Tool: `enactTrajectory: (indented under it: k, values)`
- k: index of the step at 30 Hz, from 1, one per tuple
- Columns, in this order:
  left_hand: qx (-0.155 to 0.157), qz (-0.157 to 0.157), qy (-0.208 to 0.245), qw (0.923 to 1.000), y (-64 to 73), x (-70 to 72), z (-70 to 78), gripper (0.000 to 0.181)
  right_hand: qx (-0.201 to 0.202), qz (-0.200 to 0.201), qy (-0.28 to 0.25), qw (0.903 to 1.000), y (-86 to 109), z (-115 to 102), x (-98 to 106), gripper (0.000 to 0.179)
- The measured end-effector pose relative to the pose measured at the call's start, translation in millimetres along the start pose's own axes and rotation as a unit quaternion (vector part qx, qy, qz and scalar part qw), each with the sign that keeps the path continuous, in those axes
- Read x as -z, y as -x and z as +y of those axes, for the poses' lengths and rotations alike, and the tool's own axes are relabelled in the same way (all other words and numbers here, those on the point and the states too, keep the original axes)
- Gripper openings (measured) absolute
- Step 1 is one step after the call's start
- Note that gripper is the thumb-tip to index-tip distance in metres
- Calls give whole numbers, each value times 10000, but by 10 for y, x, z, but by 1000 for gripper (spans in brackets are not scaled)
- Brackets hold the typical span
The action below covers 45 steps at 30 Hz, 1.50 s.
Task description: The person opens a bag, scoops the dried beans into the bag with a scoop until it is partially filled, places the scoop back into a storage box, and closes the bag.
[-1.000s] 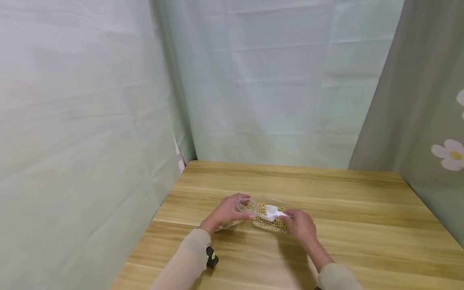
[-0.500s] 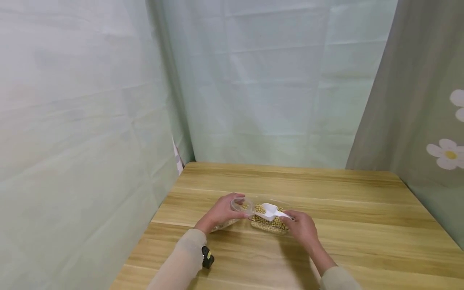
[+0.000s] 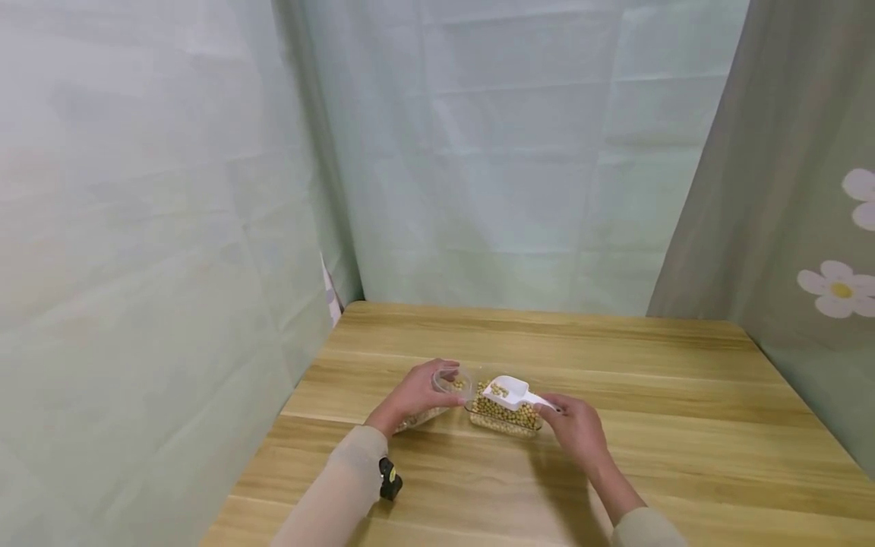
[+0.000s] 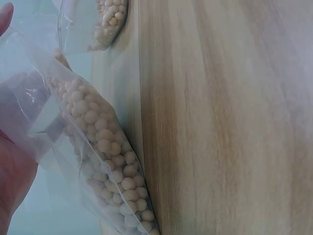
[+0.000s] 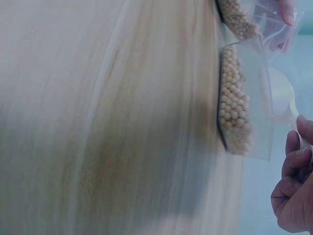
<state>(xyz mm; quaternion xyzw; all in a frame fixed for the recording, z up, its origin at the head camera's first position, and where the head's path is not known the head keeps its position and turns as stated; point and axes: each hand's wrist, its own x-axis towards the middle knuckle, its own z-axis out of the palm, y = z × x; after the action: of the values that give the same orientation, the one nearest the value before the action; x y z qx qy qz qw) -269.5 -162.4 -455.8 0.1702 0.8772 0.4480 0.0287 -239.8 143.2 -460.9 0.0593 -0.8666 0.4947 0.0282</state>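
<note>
My left hand point(image 3: 419, 393) grips a clear plastic bag point(image 4: 105, 152) near its round, open mouth. Pale round beans, like soybeans, fill the lower part of the bag, which leans on the table. Right of the bag stands a clear rectangular container point(image 5: 261, 103) with more of these beans point(image 3: 506, 416). Between thumb and fingers my right hand point(image 3: 577, 431) pinches the handle of a white scoop point(image 3: 516, 393). The scoop is over the container, with a few beans lying in its bowl. In the right wrist view the scoop shows above the container's rim.
The wooden table point(image 3: 683, 425) extends to both sides and behind the container. Pale curtains point(image 3: 506, 167) hang along the table's far edge and left side. A grey curtain with white flowers point(image 3: 837, 289) hangs at the right.
The scoop has risen a little from the beans in the container and now carries a few in its bowl. My left hand keeps its hold on the bag; the head view has shifted slightly.
</note>
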Motion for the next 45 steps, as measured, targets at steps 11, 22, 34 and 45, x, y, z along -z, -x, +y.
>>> enactTrajectory:
  k: [11,22,34,45]
  values:
    - [81,-119,-185,9997,-46,15,41,80,99,-72,-173,9998,34,-243,56,33]
    - [-63,-10,-265,9996,-65,-66,47,78,684,-207,509,9961,17,-479,-72,26]
    - [-22,-2,-59,10000,-24,-51,2,78,709,-168,596,9956,52,-450,-23,28]
    - [52,-77,-94,9999,2,-19,5,80,94,-235,728,9970,105,-151,226,33]
